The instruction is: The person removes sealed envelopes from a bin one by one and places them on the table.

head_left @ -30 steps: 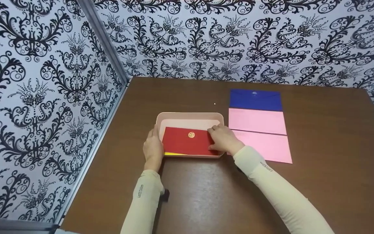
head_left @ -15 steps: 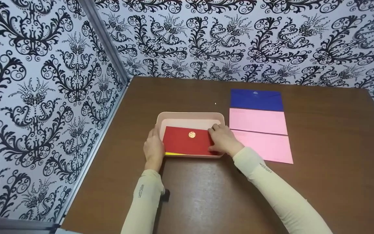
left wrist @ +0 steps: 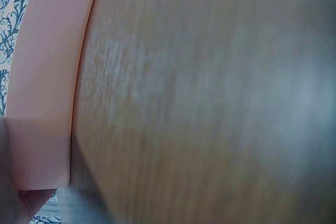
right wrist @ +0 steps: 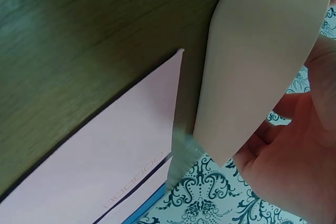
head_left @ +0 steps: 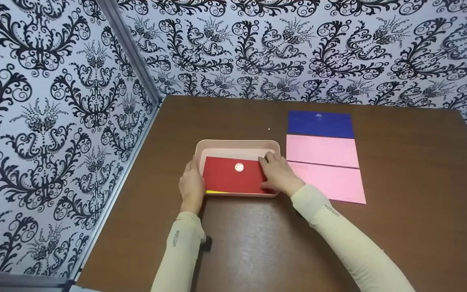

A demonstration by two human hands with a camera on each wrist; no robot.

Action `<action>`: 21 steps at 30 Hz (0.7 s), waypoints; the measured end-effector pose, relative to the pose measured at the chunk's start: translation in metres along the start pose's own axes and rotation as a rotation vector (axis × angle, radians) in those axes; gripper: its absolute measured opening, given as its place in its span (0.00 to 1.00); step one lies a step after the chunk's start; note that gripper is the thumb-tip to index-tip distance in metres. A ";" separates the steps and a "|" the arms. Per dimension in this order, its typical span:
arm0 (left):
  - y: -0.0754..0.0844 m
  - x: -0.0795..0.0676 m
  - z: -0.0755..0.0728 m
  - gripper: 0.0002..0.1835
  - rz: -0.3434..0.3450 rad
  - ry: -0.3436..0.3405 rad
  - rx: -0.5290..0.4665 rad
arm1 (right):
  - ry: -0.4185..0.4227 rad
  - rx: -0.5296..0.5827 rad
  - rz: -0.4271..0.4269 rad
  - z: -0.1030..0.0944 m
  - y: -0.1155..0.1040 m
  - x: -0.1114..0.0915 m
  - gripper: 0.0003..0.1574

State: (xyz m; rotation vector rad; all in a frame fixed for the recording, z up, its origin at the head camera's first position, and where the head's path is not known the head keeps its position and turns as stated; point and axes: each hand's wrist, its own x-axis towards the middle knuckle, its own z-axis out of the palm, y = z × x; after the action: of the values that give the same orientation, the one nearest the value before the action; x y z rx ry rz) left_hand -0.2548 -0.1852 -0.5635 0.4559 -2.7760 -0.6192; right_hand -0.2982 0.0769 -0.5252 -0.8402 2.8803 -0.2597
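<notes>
Bracing the pink tray (head_left: pixel 237 144), presumably against sliding, my left hand (head_left: pixel 191 187) lies straight-fingered along its side; my right hand (head_left: pixel 279 173) grips the red envelope (head_left: pixel 232 179) inside by its right end, likely for control.

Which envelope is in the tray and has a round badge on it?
The red envelope, lying in the tray with its right end under the right hand. The blue envelope and both pink envelopes lie outside, on the table.

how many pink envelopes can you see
2: the far pink envelope, beside the blue envelope, and the near pink envelope, partly behind the right sleeve. Any under the red envelope would be hidden.
</notes>
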 end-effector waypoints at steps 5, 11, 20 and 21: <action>0.000 -0.001 0.000 0.28 -0.005 0.001 -0.009 | 0.032 0.045 0.003 -0.001 0.001 0.000 0.53; 0.000 0.000 0.000 0.28 -0.006 -0.004 -0.002 | 0.049 0.084 0.009 -0.001 0.002 0.000 0.51; -0.002 0.001 0.003 0.30 0.005 0.003 0.003 | 0.090 0.074 -0.031 0.000 0.002 -0.001 0.42; -0.002 0.001 0.003 0.29 0.006 0.007 0.003 | 0.096 0.067 -0.038 0.000 0.003 -0.002 0.41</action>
State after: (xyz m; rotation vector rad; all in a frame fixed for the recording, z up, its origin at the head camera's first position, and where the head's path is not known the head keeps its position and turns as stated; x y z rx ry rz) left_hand -0.2565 -0.1862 -0.5664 0.4487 -2.7712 -0.6117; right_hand -0.2982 0.0798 -0.5257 -0.8953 2.9275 -0.4090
